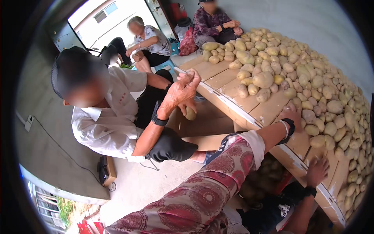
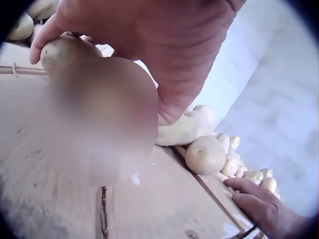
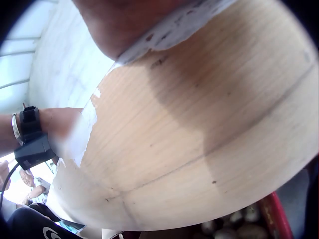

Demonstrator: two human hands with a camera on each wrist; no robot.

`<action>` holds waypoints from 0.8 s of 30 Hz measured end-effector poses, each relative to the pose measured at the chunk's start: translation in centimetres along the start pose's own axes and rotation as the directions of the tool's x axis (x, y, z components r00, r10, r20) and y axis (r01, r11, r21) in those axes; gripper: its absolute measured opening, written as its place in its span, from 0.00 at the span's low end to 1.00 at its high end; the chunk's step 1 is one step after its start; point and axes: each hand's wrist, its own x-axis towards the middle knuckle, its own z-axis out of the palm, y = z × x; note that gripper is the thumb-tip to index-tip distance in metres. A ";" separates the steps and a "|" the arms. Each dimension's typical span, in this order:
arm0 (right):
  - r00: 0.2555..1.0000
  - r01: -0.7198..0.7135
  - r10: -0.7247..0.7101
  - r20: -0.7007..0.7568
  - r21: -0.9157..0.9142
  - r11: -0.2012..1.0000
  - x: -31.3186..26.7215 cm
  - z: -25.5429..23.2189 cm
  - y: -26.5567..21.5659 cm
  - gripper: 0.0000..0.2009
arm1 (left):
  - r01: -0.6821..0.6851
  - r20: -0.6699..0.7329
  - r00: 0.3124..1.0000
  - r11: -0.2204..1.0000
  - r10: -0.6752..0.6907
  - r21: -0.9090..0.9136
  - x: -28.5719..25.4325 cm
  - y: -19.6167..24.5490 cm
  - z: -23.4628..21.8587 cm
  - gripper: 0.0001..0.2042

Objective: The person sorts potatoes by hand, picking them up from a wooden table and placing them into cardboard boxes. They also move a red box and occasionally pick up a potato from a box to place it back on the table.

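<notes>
My left hand (image 1: 293, 116) is at the near edge of a potato heap (image 1: 311, 82) on a board table. In the left wrist view its fingers (image 2: 45, 37) curl round a pale potato (image 2: 62, 52); a blurred round shape lies below the palm. My right hand (image 1: 317, 171) rests on the boards (image 1: 272, 109) with fingers spread, close to the heap and holding nothing. The left wrist view shows that hand (image 2: 264, 206) too, beside several potatoes. Only part of it (image 3: 134, 22) shows in the right wrist view, over the table's edge.
A person in a white shirt (image 1: 113, 124) sits across the corner, a potato (image 1: 190, 113) in hand above a carton (image 1: 210, 126). Two more people sit farther back, near a red net sack (image 1: 189, 43). Under the table, potatoes lie beside a red rim (image 3: 275, 214).
</notes>
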 end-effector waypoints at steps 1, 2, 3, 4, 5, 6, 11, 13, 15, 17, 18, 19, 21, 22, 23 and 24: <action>0.999 0.001 -0.002 -0.032 -0.036 0.999 0.3 1.2 0.3 0.25 | -0.072 0.042 0.997 0.997 0.071 0.024 -0.1 -0.4 0.5 0.32; 1.000 0.004 -0.004 -0.001 -0.029 1.000 0.2 0.7 0.1 0.25 | -0.047 0.040 0.998 0.999 0.047 0.020 -0.7 -0.6 0.0 0.32; 1.000 -0.009 0.010 0.022 -0.016 1.000 0.2 0.1 -0.1 0.25 | -0.108 0.149 0.985 0.985 0.088 0.131 -1.2 -0.2 -0.9 0.33; 1.000 -0.009 0.009 0.016 -0.004 1.000 0.1 0.1 -0.3 0.25 | -0.184 0.258 0.958 0.954 0.121 0.236 -1.4 0.1 -1.5 0.34; 1.000 -0.008 0.008 0.008 -0.004 1.000 0.0 0.1 -0.2 0.25 | -0.186 0.250 0.960 0.952 0.124 0.243 -1.6 0.1 -1.6 0.34; 1.000 -0.005 0.005 0.002 -0.006 1.000 0.0 0.2 -0.1 0.25 | -0.223 0.232 0.959 0.939 0.164 0.261 -1.9 0.1 -1.3 0.35; 1.000 0.008 -0.008 -0.002 -0.040 0.999 -0.4 0.4 0.1 0.25 | -0.290 0.228 0.945 0.925 0.236 0.244 -1.3 0.0 0.5 0.30; 1.000 0.007 -0.008 -0.009 -0.032 0.999 -0.4 0.6 0.8 0.25 | -0.372 0.139 0.927 0.904 0.349 0.209 -0.6 -0.9 2.4 0.27; 0.999 0.030 -0.030 -0.044 -0.004 1.000 -0.2 1.8 1.2 0.25 | -0.458 0.044 0.887 0.865 0.460 0.203 -0.5 -1.5 3.4 0.25; 1.000 0.000 0.000 -0.015 0.005 1.000 -0.5 1.4 1.0 0.25 | -0.464 -0.081 0.880 0.884 0.467 0.060 -0.6 -2.3 4.0 0.27; 1.000 0.012 -0.012 -0.029 -0.009 1.000 -0.5 1.6 1.1 0.25 | -0.486 -0.085 0.864 0.866 0.496 0.113 -0.7 -2.5 3.8 0.28; 0.999 0.020 -0.020 -0.050 -0.017 1.000 -0.3 1.7 1.2 0.25 | -0.500 -0.085 0.856 0.858 0.510 0.120 -0.4 -2.5 3.9 0.28; 0.997 0.019 -0.019 -0.068 -0.004 1.000 -0.3 1.6 1.3 0.25 | -0.458 -0.047 0.885 0.885 0.462 0.076 -0.1 -2.7 4.0 0.26; 0.997 0.039 -0.039 -0.073 0.002 0.999 -0.6 1.6 1.4 0.25 | -0.451 -0.097 0.883 0.888 0.459 0.094 -0.1 -2.7 4.7 0.25; 0.997 0.043 -0.043 -0.068 0.002 0.999 -0.8 1.3 1.1 0.25 | -0.446 -0.094 0.886 0.890 0.453 0.092 -0.5 -2.9 5.4 0.25; 0.998 0.029 -0.028 -0.055 0.007 1.000 -0.9 0.8 0.7 0.25 | -0.399 -0.197 0.897 0.917 0.396 0.029 -1.1 -2.9 6.3 0.25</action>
